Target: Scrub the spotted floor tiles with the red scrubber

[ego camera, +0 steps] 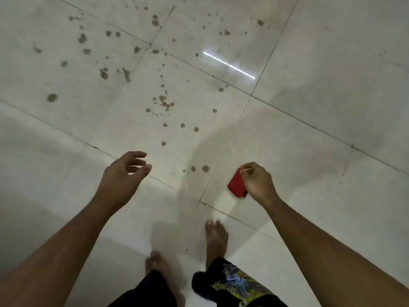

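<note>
The right hand [257, 182] pinches a flat red rectangular scrubber [237, 184], its long axis running toward the brown-spotted pale floor tiles [124, 89]; the left hand [126, 171] hangs loosely curled, empty.

One red scrubber [237, 185], two hands.

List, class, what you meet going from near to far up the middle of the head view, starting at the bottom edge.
Dark shorts → bare feet → red scrubber held in the right hand → cluster of brown spots → bright light streak on the tiles.
</note>
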